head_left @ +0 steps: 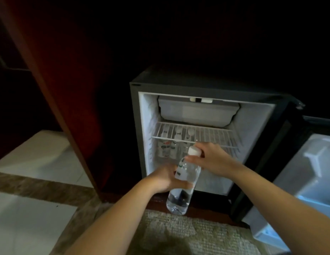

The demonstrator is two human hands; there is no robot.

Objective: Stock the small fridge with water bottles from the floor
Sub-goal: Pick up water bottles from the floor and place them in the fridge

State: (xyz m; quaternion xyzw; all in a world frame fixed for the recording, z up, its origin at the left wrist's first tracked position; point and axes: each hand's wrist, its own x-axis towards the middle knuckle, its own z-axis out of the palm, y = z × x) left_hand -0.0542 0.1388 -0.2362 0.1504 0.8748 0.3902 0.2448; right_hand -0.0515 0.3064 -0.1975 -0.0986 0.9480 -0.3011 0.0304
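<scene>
A clear water bottle [184, 183] with a white cap hangs tilted in front of the open small fridge [142, 126]. My left hand [165, 179] grips its middle from the left. My right hand [212, 159] holds its neck just below the cap. Under the wire shelf [212, 137], several labelled bottles [167, 147] stand at the fridge's back left. The bottle's base is level with the dark wooden sill below the fridge.
The fridge door [296, 172] stands swung open to the right, its white inner racks facing me. A dark red wooden cabinet panel [68, 89] rises at left. Pale tiles [31, 227] and a woven mat [188, 234] cover the floor. A freezer box [197, 113] sits at the fridge's top.
</scene>
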